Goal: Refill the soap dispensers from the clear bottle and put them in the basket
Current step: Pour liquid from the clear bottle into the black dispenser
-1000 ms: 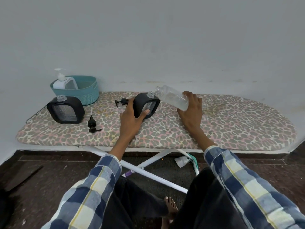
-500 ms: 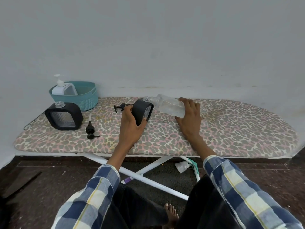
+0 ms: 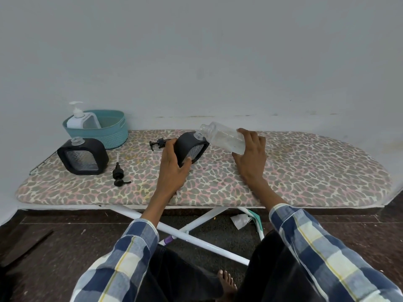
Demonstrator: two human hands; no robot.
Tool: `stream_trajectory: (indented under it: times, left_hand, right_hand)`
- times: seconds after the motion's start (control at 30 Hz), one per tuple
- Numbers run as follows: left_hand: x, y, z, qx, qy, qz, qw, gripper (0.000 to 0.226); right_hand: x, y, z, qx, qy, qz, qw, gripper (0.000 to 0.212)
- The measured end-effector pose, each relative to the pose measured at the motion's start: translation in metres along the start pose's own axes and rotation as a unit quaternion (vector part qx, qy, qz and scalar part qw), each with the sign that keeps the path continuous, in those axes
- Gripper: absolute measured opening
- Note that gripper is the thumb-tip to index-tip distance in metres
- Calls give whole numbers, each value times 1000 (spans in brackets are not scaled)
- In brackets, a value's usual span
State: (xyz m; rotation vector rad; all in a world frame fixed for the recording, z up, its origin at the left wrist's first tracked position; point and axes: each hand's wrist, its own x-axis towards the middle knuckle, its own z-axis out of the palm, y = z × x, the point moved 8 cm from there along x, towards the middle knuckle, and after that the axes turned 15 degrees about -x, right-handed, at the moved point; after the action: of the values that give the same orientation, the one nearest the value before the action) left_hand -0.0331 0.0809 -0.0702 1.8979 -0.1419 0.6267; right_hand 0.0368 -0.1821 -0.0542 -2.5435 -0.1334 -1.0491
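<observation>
Clear bottle [image 3: 224, 138] now raised off dispenser [image 3: 190, 147], both hands gripping.

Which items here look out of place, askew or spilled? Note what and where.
No spill shows. Two black pump heads lie loose on the ironing board: one beside the open dispenser, another behind the left hand. That hand tilts the second dispenser; the right hand holds the clear bottle nearly sideways.
</observation>
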Motion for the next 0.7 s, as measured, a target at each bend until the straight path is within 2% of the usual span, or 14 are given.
stream_trajectory:
  times: [0.2, 0.37, 0.7]
  left_hand:
    - [2, -5, -4, -30, 17, -22, 999, 61]
    - [3, -11, -5, -44, 20, -26, 999, 64]
    - [5, -11, -6, -36, 28, -19, 999, 69]
  right_hand:
    - [3, 2, 0, -4, -14, -5, 1000, 57]
    - [7, 7, -4, -18, -36, -28, 999, 69]
    - [10, 12, -3, -3, -50, -28, 998, 64]
